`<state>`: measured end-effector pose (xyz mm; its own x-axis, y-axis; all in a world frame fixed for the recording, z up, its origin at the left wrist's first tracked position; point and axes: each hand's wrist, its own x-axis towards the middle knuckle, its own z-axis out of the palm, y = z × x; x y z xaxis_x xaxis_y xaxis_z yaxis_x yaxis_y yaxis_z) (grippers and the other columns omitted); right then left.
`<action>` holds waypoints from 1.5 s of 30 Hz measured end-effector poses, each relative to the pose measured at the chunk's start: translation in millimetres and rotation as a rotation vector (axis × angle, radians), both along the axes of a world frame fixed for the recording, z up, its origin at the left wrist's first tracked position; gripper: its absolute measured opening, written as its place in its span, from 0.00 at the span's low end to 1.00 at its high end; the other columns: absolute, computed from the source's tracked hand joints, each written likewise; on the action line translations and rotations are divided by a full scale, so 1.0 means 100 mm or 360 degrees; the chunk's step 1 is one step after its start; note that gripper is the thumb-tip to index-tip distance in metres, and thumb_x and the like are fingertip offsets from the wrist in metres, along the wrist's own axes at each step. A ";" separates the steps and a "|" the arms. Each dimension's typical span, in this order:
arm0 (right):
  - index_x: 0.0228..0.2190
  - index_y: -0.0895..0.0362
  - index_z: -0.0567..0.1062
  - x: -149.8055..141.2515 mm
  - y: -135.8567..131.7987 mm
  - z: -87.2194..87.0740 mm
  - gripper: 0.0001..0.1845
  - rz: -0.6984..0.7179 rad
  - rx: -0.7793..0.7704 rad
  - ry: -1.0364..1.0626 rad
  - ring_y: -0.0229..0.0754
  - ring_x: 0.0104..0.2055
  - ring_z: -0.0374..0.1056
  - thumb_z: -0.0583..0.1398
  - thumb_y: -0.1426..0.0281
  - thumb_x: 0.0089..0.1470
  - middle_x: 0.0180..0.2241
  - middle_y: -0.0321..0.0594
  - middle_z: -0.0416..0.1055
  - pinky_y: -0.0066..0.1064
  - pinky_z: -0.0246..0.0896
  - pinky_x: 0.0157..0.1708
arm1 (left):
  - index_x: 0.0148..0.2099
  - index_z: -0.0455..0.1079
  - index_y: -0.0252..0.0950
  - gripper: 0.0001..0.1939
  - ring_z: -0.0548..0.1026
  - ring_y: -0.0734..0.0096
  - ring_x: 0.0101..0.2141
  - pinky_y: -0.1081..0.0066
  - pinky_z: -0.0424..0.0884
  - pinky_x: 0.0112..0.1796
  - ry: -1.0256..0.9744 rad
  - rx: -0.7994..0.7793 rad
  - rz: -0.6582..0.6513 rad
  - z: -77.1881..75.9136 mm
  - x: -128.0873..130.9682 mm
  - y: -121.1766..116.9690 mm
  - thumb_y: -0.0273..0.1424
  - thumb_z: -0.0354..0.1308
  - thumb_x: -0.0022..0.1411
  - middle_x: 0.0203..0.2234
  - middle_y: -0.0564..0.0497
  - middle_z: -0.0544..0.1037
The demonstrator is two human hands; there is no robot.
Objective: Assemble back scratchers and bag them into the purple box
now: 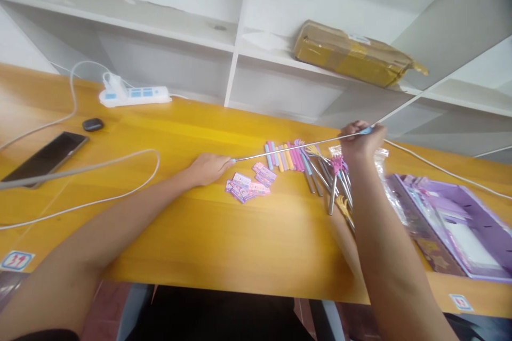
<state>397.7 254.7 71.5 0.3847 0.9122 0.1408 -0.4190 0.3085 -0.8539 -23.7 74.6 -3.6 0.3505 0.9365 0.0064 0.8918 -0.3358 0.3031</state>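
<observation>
A long, thin telescopic back scratcher [280, 151] is stretched out between my hands above the table. My left hand [208, 169] is closed around its left end, where a small light-blue tip shows. My right hand [363, 141] grips the other end, with a bit of blue plastic visible between the fingers. Below the rod lie several coloured handle sleeves [285, 157] in a row. More back scratchers [334, 184] with hand-shaped heads in pink, yellow and purple are heaped beside my right forearm. Small printed cards [250, 185] are scattered nearer my left hand.
At the right stands a purple box [478, 208] with cards and packaging inside, next to clear plastic bags [394, 194]. A power strip [136, 96], a phone [48, 154], a black case [93, 124] and white cables occupy the left. A taped carton [352, 53] rests on the shelf.
</observation>
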 end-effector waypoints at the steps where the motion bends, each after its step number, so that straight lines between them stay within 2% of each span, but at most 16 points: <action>1: 0.19 0.53 0.60 -0.16 0.03 -0.04 0.30 0.0034 -0.0013 -0.0007 0.35 0.14 0.47 0.38 0.64 0.72 0.14 0.33 0.50 0.32 0.34 0.19 | 0.44 0.73 0.41 0.27 0.81 0.52 0.37 0.62 0.65 0.36 0.0000 0.0002 0.0022 -0.01 -0.01 0.00 0.48 0.37 0.80 0.36 0.45 0.83; 3: 0.20 0.53 0.61 -0.51 0.02 -0.14 0.29 0.0080 -0.0022 -0.0045 0.35 0.15 0.50 0.42 0.59 0.73 0.15 0.33 0.53 0.30 0.38 0.18 | 0.45 0.73 0.41 0.27 0.81 0.52 0.38 0.62 0.65 0.37 -0.0019 0.0013 0.0058 -0.03 -0.02 0.02 0.48 0.35 0.80 0.37 0.44 0.83; 5: 0.21 0.54 0.61 -0.91 -0.11 -0.25 0.29 0.0125 0.0064 -0.0146 0.34 0.17 0.56 0.46 0.54 0.73 0.17 0.34 0.59 0.27 0.44 0.19 | 0.45 0.73 0.42 0.28 0.81 0.52 0.38 0.62 0.66 0.37 -0.0063 0.0021 0.0079 -0.04 -0.04 0.02 0.48 0.34 0.80 0.38 0.44 0.83; 7: 0.23 0.54 0.64 -1.36 -0.36 -0.37 0.30 0.0296 0.0173 -0.0297 0.36 0.21 0.65 0.48 0.48 0.71 0.21 0.37 0.66 0.27 0.54 0.21 | 0.44 0.73 0.41 0.29 0.80 0.52 0.37 0.62 0.66 0.37 -0.0116 0.0020 0.0098 -0.05 -0.06 0.03 0.49 0.33 0.80 0.38 0.44 0.83; 10: 0.29 0.55 0.71 -2.01 -0.80 -0.54 0.36 0.0655 0.0243 -0.0424 0.40 0.25 0.71 0.48 0.38 0.68 0.24 0.41 0.72 0.32 0.64 0.28 | 0.42 0.72 0.41 0.30 0.79 0.54 0.36 0.63 0.67 0.37 -0.0244 0.0005 0.0090 -0.05 -0.10 0.03 0.50 0.33 0.80 0.36 0.46 0.83; 13: 0.32 0.55 0.73 -2.48 -1.10 -0.66 0.39 0.0797 0.0235 -0.0469 0.43 0.27 0.73 0.47 0.35 0.67 0.26 0.44 0.75 0.34 0.66 0.30 | 0.43 0.73 0.40 0.32 0.79 0.57 0.36 0.64 0.68 0.38 -0.0428 -0.0006 0.0045 -0.04 -0.15 0.03 0.51 0.32 0.80 0.36 0.46 0.83; 15: 0.32 0.55 0.73 -2.64 -1.16 -0.71 0.39 0.0841 0.0209 -0.0494 0.42 0.28 0.73 0.46 0.35 0.67 0.27 0.44 0.76 0.33 0.66 0.29 | 0.45 0.74 0.39 0.33 0.79 0.57 0.37 0.64 0.69 0.39 -0.0490 0.0000 0.0024 -0.03 -0.17 0.04 0.51 0.32 0.80 0.38 0.46 0.83; 18: 0.30 0.55 0.73 -2.64 -1.15 -0.77 0.39 0.0831 0.0155 -0.0527 0.40 0.26 0.71 0.45 0.35 0.68 0.26 0.42 0.75 0.31 0.63 0.27 | 0.46 0.75 0.39 0.33 0.80 0.56 0.37 0.63 0.69 0.39 -0.0415 0.0006 0.0032 -0.02 -0.17 0.05 0.52 0.32 0.80 0.38 0.45 0.83; 21: 0.30 0.55 0.72 -2.45 -1.19 -0.84 0.39 0.0805 0.0108 -0.0620 0.36 0.22 0.66 0.47 0.34 0.67 0.23 0.38 0.72 0.30 0.59 0.24 | 0.45 0.74 0.41 0.31 0.80 0.54 0.37 0.63 0.67 0.37 -0.0228 0.0014 0.0042 0.00 -0.13 0.05 0.51 0.33 0.80 0.36 0.45 0.83; 24: 0.31 0.54 0.73 -2.23 -1.35 -0.92 0.38 0.0863 0.0099 -0.0734 0.36 0.21 0.63 0.49 0.33 0.65 0.22 0.36 0.70 0.29 0.57 0.23 | 0.44 0.73 0.42 0.29 0.79 0.54 0.35 0.63 0.65 0.35 -0.0058 0.0015 -0.0028 0.02 -0.09 0.02 0.49 0.33 0.80 0.35 0.46 0.83; 28: 0.34 0.54 0.72 -2.08 -1.56 -0.99 0.40 0.0821 0.0157 -0.0829 0.36 0.19 0.59 0.44 0.32 0.66 0.21 0.35 0.68 0.30 0.51 0.20 | 0.42 0.70 0.42 0.28 0.78 0.56 0.33 0.63 0.62 0.33 0.0084 0.0002 -0.0147 0.03 -0.07 0.00 0.49 0.33 0.80 0.34 0.47 0.82; 36: 0.34 0.54 0.70 -2.06 -1.47 -0.99 0.39 0.0931 0.0237 -0.0924 0.36 0.20 0.58 0.40 0.35 0.69 0.21 0.35 0.66 0.28 0.51 0.21 | 0.38 0.64 0.41 0.25 0.73 0.58 0.30 0.64 0.58 0.32 0.0008 -0.0027 -0.0138 0.03 -0.09 0.02 0.48 0.35 0.80 0.28 0.49 0.76; 39: 0.35 0.55 0.70 -2.01 -1.52 -1.00 0.40 0.0844 0.0309 -0.1103 0.37 0.23 0.61 0.37 0.38 0.71 0.23 0.36 0.66 0.29 0.53 0.24 | 0.37 0.64 0.41 0.23 0.71 0.59 0.29 0.65 0.57 0.32 -0.0125 -0.0053 -0.0174 0.02 -0.10 0.02 0.48 0.39 0.79 0.27 0.50 0.74; 42: 0.35 0.55 0.70 -1.96 -1.56 -0.87 0.40 0.0712 0.0482 -0.1380 0.39 0.27 0.65 0.34 0.41 0.72 0.25 0.39 0.68 0.30 0.55 0.28 | 0.33 0.62 0.40 0.24 0.67 0.64 0.26 0.66 0.57 0.31 -0.0438 -0.0061 -0.0234 -0.01 -0.13 0.01 0.50 0.46 0.77 0.24 0.53 0.70; 43: 0.35 0.56 0.71 -1.94 -1.53 -0.77 0.40 0.0714 0.0547 -0.1534 0.39 0.28 0.65 0.35 0.42 0.73 0.25 0.39 0.69 0.30 0.55 0.30 | 0.31 0.61 0.40 0.26 0.65 0.66 0.25 0.67 0.56 0.31 -0.0606 -0.0045 -0.0206 -0.03 -0.14 0.01 0.52 0.48 0.76 0.22 0.54 0.68; 45: 0.32 0.56 0.71 -1.84 -1.43 -0.47 0.35 0.0735 0.0600 -0.1959 0.38 0.28 0.64 0.42 0.45 0.75 0.26 0.40 0.69 0.30 0.53 0.32 | 0.28 0.57 0.40 0.30 0.60 0.69 0.23 0.68 0.55 0.28 -0.0962 0.0030 -0.0057 -0.05 -0.17 0.02 0.56 0.45 0.75 0.20 0.56 0.61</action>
